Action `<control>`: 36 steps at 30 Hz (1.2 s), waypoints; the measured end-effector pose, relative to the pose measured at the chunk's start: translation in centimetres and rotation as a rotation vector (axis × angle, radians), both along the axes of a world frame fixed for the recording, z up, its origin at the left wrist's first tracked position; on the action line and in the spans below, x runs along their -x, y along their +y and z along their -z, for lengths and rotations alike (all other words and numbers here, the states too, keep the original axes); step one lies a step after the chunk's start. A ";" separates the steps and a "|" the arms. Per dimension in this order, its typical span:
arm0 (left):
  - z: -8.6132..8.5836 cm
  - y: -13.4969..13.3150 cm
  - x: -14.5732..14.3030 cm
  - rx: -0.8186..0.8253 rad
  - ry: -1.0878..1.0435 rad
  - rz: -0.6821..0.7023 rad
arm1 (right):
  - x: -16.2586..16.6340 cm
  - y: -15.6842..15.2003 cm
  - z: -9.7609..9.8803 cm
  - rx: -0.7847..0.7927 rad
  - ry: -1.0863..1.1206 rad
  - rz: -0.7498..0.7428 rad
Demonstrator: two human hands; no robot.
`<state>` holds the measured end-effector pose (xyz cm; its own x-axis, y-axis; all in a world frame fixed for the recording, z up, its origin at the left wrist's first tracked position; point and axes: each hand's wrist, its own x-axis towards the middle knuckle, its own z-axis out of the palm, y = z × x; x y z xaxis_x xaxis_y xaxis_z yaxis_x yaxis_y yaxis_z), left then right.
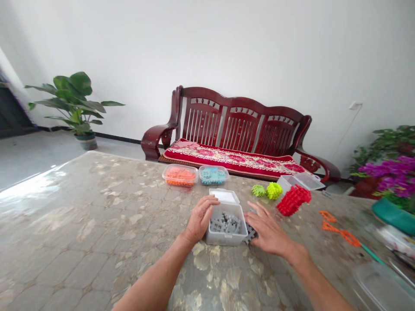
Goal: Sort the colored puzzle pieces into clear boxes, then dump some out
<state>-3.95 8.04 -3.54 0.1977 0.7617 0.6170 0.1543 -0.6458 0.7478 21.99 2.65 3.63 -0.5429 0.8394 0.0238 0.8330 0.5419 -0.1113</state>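
Left hand: mine [200, 218], at the left wall of a clear plastic box [227, 239]; fingers close together, tips by the far left corner. Cannot tell whether they pinch the wall.
Right hand: mine [266, 229], lowered just right of the box, fingers somewhat parted over dark grey interlocking pieces [250, 234]. Fingertips partly hidden; cannot tell whether any piece is pinched.
Box: upright on the table, between my hands; hinged lid [224, 195] open toward the far side.
Grey lot: light grey notched pieces [227, 224] lie jumbled inside the box; the darker ones sit outside, against or just beside its right wall.
Far tubs: two clear tubs side by side beyond the box, orange pieces [180, 175] in the left one, blue pieces [213, 174] in the right.
Far right: two lime-green clusters [274, 190], then a red bristly block build [293, 200] by an open clear container [285, 182].
Right side: orange link pieces [350, 238] beside a thin teal stick [371, 253]; nearer, a clear lid [385, 283]. Purple flowers [389, 172] at the edge.
Table: grey-brown patterned cover [97, 216].
Beyond: carved red-brown wooden settee [243, 110], floral red seat cover [233, 159]; leafy potted plant [76, 103] far left.
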 end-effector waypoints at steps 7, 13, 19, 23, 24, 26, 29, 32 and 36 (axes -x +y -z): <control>0.0 0.0 0.0 -0.010 -0.006 -0.004 | 0.0 -0.3 0.1 -0.045 0.040 -0.006; -0.1 0.0 0.0 0.003 -0.007 -0.005 | -0.3 -1.1 -0.8 -0.148 0.062 0.058; 0.0 0.0 0.0 -0.002 -0.007 -0.010 | 0.8 -3.4 -1.0 -0.050 0.047 0.080; -0.1 0.0 0.0 -0.008 -0.006 -0.011 | 1.1 -5.7 -0.3 -0.020 0.063 0.185; -0.1 0.0 0.0 -0.007 -0.007 -0.011 | 1.0 -6.3 0.1 -0.012 0.068 0.213; -0.2 0.0 0.0 -0.006 -0.009 -0.011 | 0.6 -7.1 1.1 0.008 0.072 0.277; -0.2 -0.1 0.0 -0.005 -0.005 -0.014 | -0.2 -7.8 2.8 0.054 0.081 0.358; -0.1 -0.1 0.0 -0.001 -0.004 -0.014 | -0.6 -7.8 3.9 0.073 0.122 0.401; -0.1 -0.1 0.0 0.009 -0.006 -0.011 | -0.4 -7.5 4.4 0.037 0.153 0.422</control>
<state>-3.96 7.92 -3.41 0.1854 0.7694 0.6112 0.1569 -0.6372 0.7545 22.35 -4.84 -0.81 -0.1454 0.9884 0.0429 0.9528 0.1516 -0.2631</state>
